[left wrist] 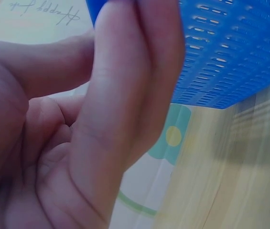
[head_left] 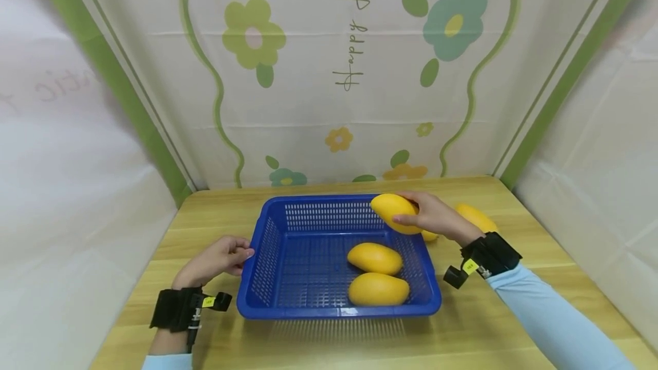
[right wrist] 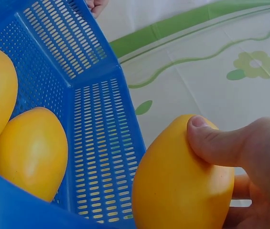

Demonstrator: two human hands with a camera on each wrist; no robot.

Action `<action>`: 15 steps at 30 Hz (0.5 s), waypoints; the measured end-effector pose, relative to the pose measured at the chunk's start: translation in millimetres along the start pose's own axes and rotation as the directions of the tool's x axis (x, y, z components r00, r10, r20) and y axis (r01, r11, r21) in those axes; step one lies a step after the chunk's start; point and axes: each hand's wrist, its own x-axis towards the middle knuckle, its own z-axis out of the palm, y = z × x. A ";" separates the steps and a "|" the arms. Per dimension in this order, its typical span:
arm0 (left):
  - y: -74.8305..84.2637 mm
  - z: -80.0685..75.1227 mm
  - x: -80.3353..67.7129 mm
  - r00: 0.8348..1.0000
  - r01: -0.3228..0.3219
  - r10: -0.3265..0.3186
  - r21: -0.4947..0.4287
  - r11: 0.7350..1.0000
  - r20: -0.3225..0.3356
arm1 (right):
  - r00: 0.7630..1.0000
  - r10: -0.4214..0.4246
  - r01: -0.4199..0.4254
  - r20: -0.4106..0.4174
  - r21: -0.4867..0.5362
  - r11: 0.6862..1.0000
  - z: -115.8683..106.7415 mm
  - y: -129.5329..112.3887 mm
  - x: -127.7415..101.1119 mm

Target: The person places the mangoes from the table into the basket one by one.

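A blue plastic basket (head_left: 339, 313) with slotted walls stands on the table. Its left rim is gripped by my left hand (head_left: 222, 258), and the left wrist view shows the fingers (left wrist: 120, 81) curled at that rim. Two yellow mangoes, a back one (head_left: 375, 259) and a front one (head_left: 379, 289), lie side by side in the basket's right half. Above the back right corner, my right hand (head_left: 434, 214) holds another mango (head_left: 393, 213), its thumb (right wrist: 216, 143) pressed along the fruit in the right wrist view.
On the wooden table (head_left: 205, 216), right of the basket, lies a mango (head_left: 475, 217) partly hidden by the right wrist. Another mango (head_left: 429, 236) shows only in part below the right hand. A flower-printed cloth (head_left: 308, 90) hangs behind, with white cloth at both sides.
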 end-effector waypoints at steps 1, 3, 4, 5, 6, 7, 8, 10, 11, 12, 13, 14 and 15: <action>-0.2 -0.1 0.2 1.000 0.002 -0.002 -0.006 1.000 0.002 | 1.000 -0.001 0.001 -0.001 0.002 1.000 0.5 0.1 0.5; -0.1 0.0 0.4 1.000 0.008 -0.008 -0.017 1.000 0.004 | 1.000 -0.012 0.012 0.003 0.000 1.000 1.5 -0.1 1.2; -0.1 0.0 0.4 1.000 0.007 -0.007 -0.016 1.000 0.006 | 1.000 -0.012 0.012 0.006 0.005 1.000 2.1 -0.4 1.8; -0.1 0.0 0.3 1.000 0.007 -0.006 -0.016 1.000 0.008 | 1.000 -0.012 0.012 0.007 0.006 1.000 2.8 -1.0 2.3; 0.1 0.0 0.3 1.000 0.006 -0.006 -0.017 1.000 0.009 | 1.000 -0.010 0.010 0.009 0.009 1.000 3.4 -1.5 2.9; 0.4 0.0 0.2 1.000 0.009 -0.009 -0.018 1.000 0.008 | 1.000 -0.006 0.006 0.010 0.010 1.000 3.9 -2.0 3.7; 0.8 -0.2 0.0 1.000 0.008 -0.008 -0.016 1.000 0.007 | 1.000 -0.007 0.007 0.009 0.009 1.000 4.4 -2.5 4.4; 1.9 -0.4 -0.5 1.000 0.004 -0.004 -0.014 1.000 0.005 | 1.000 0.002 -0.002 0.002 0.004 1.000 4.7 -4.4 5.6; 2.7 -0.2 -0.8 1.000 0.002 -0.001 -0.019 1.000 0.004 | 1.000 0.007 -0.007 -0.003 -0.001 1.000 4.6 -5.5 6.1; 3.3 -0.1 -1.1 1.000 0.002 -0.002 -0.021 1.000 0.005 | 1.000 0.006 -0.006 -0.004 -0.005 1.000 4.5 -6.5 6.5; 3.9 -0.1 -1.5 1.000 0.003 -0.003 -0.020 1.000 0.006 | 1.000 0.002 -0.002 -0.003 -0.011 1.000 4.5 -7.5 6.8; 4.3 -0.3 -2.0 1.000 0.006 -0.006 -0.017 1.000 0.006 | 1.000 -0.001 0.001 -0.001 -0.013 1.000 4.5 -8.5 7.4; 4.9 -0.5 -2.4 1.000 0.009 -0.009 -0.014 1.000 0.007 | 1.000 0.001 -0.001 -0.001 -0.016 1.000 4.8 -9.7 8.2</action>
